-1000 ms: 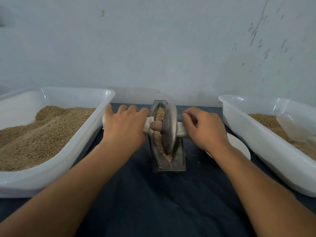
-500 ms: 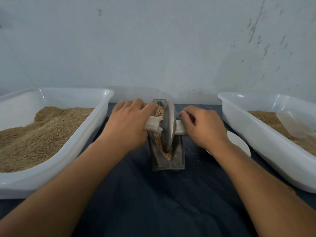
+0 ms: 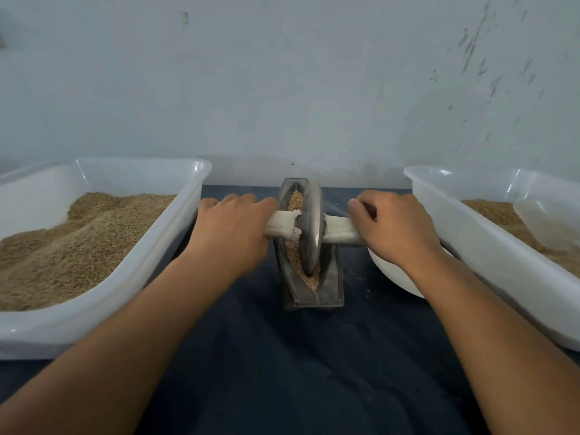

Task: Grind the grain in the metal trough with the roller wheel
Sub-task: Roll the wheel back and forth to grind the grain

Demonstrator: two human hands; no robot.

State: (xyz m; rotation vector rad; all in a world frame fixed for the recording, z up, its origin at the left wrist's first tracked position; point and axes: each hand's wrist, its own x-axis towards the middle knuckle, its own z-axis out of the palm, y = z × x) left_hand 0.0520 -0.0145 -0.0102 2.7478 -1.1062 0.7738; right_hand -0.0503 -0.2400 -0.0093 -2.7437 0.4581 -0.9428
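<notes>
A narrow metal trough stands on the dark cloth in the middle, its long axis pointing away from me. Brown grain lies along its groove. The metal roller wheel stands upright in the groove, about mid-length. A cloth-wrapped handle runs through the wheel to both sides. My left hand grips the left end of the handle. My right hand grips the right end. Both palms hide the handle's ends.
A white plastic tub heaped with grain stands at the left. Another white tub at the right holds grain and a clear scoop. A white bowl sits under my right wrist. A pale wall rises close behind the trough.
Over the second, the wheel rolled away from me along the trough and has come back a little toward the middle. Both hands kept their grip on the handle throughout.
</notes>
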